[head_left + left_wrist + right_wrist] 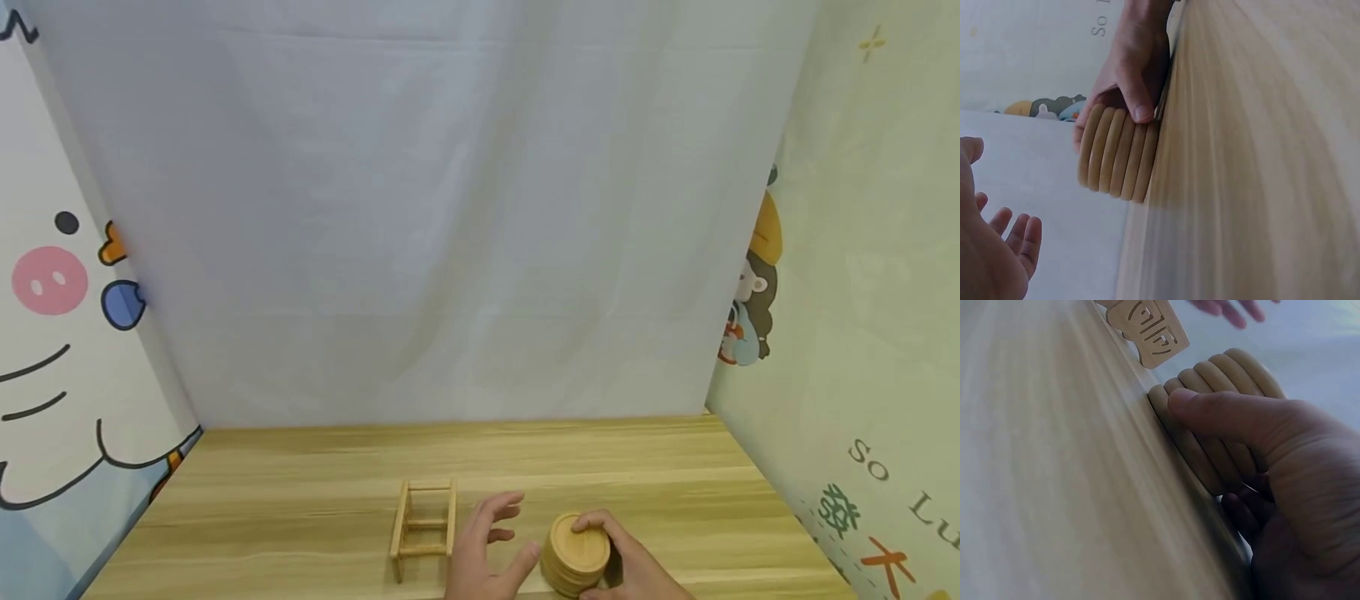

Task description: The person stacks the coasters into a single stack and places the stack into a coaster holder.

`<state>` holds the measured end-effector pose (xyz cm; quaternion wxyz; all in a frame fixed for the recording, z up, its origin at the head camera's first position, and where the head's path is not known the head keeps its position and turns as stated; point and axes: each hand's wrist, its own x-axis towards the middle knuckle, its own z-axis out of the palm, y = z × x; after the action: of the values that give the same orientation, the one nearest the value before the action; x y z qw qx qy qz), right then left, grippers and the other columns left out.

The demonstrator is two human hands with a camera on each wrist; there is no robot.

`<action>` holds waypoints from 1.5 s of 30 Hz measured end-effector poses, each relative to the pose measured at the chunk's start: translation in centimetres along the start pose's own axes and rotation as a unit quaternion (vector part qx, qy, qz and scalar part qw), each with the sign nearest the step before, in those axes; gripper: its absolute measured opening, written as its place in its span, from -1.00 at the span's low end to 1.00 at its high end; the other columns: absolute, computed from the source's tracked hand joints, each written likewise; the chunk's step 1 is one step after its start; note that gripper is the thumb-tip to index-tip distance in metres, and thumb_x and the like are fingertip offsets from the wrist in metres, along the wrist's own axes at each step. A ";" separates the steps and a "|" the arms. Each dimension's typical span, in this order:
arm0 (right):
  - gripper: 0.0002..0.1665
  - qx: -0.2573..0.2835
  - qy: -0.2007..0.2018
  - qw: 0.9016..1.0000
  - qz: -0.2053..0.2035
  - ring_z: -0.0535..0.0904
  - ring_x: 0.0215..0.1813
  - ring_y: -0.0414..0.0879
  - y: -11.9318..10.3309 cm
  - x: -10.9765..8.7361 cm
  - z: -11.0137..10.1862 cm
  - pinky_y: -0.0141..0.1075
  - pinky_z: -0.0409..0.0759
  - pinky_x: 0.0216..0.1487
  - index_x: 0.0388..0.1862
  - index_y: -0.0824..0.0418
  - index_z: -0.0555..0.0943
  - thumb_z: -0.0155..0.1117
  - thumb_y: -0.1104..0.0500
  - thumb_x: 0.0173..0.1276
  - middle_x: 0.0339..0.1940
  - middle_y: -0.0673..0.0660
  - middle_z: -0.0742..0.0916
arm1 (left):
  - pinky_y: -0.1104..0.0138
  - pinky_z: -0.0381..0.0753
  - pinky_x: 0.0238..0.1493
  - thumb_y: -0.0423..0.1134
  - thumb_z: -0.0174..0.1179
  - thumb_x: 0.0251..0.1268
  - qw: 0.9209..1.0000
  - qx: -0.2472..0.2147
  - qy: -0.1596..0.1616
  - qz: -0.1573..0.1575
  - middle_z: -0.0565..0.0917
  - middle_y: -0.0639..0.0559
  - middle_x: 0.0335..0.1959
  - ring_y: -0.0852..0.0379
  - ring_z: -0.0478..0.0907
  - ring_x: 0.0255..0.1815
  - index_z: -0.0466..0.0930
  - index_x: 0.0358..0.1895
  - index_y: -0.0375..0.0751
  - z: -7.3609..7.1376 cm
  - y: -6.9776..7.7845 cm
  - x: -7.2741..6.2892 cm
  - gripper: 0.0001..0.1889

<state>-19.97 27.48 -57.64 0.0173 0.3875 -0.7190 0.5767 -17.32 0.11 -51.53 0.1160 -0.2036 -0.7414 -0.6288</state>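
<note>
A stack of several round wooden coasters (579,550) stands on the wooden table, seen edge-on as ridged discs (1116,153) in the left wrist view. My right hand (630,562) grips the stack from its right side. Its thumb (1210,412) lies across the coasters' edges in the right wrist view. To the left of the stack, my left hand (487,550) is held apart from it, fingers spread and nothing in them. A small wooden coaster rack (427,523) stands just left of that hand. Its carved side panel (1157,334) shows in the right wrist view.
The wood-grain table (300,475) ends at a pale grey cloth (450,208) hanging behind it. A cartoon-printed panel (52,375) borders the left side, and a light green printed panel (862,292) borders the right.
</note>
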 end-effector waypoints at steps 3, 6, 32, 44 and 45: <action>-0.17 0.003 0.000 1.000 -0.011 0.60 0.39 -0.09 0.2 0.0 -0.1 -0.27 0.65 0.38 0.49 0.33 0.36 0.61 0.46 0.37 0.41 0.14 0.57 | 0.04 0.78 0.16 -0.08 0.49 0.50 0.999 0.002 -0.013 -0.033 0.68 -0.13 0.27 -0.26 0.65 0.25 0.65 0.35 -0.14 1.2 -0.4 0.2 -0.53; -0.18 0.022 -0.005 1.000 -0.006 0.62 0.36 -0.08 0.2 0.0 -0.1 -0.25 0.69 0.34 0.50 0.35 0.33 0.58 0.47 0.40 0.39 0.16 0.57 | 0.00 0.73 0.21 0.02 0.50 0.46 0.997 0.004 -0.028 -0.076 0.65 -0.08 0.28 -0.29 0.61 0.29 0.65 0.34 -0.16 2.0 -0.9 0.4 -0.46; -0.23 0.082 -0.012 0.996 0.030 0.72 0.29 -0.02 -0.2 0.2 0.3 -0.15 0.79 0.21 0.49 0.37 0.24 0.48 0.46 0.50 0.35 0.34 0.56 | 0.29 0.72 0.28 -0.05 0.37 0.65 0.987 -0.074 -0.135 -0.050 0.69 -0.12 0.29 -0.02 0.72 0.30 0.67 0.34 -0.18 3.9 -5.5 0.2 -0.60; -0.19 0.039 0.003 0.999 0.037 0.74 0.26 -0.06 -0.4 0.0 0.5 -0.16 0.81 0.17 0.46 0.33 0.26 0.55 0.47 0.43 0.32 0.31 0.57 | 0.37 0.69 0.29 -0.04 0.33 0.68 0.985 -0.076 -0.149 -0.045 0.68 -0.14 0.30 -0.04 0.72 0.31 0.64 0.38 -0.20 3.7 -5.5 0.1 -0.57; -0.19 0.037 0.006 0.999 0.037 0.74 0.25 -0.06 -0.4 0.0 0.5 -0.16 0.81 0.17 0.45 0.33 0.27 0.56 0.48 0.42 0.32 0.29 0.58 | 0.37 0.69 0.29 -0.03 0.33 0.68 0.985 -0.076 -0.150 -0.045 0.68 -0.14 0.31 -0.04 0.72 0.32 0.64 0.38 -0.20 3.7 -5.5 0.0 -0.57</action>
<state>-19.53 27.01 -57.49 -0.0142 0.3571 -0.7112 0.6054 -19.48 3.01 -57.08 -0.0407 -0.2703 -0.7090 -0.6501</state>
